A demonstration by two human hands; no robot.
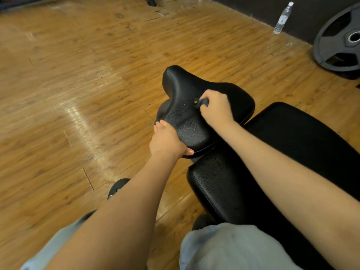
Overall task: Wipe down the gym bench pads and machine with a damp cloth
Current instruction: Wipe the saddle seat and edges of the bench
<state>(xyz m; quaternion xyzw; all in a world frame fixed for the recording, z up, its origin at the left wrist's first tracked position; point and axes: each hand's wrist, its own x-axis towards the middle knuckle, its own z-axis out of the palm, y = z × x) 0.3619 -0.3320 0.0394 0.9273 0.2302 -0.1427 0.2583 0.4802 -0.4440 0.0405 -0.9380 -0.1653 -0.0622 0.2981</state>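
A black saddle-shaped seat pad (194, 90) of the gym bench lies mid-frame, with small droplets on its near-left surface. My left hand (167, 140) grips the pad's near-left edge, fingers curled round the rim. Over the pad's middle, my right hand (216, 108) holds a small dark object with a yellow spot (201, 102); most of that object is hidden in the fist, so I cannot tell what it is. A second black pad (220, 190) sits just below the seat. The long back pad (296, 137) runs to the right under my right forearm. No cloth is in view.
Wooden floor (78, 94) spreads to the left and beyond the bench. A plastic water bottle (282, 19) stands by the dark wall at the top right. Next to it a black weight plate (339, 43) leans. My knees in light shorts fill the bottom edge.
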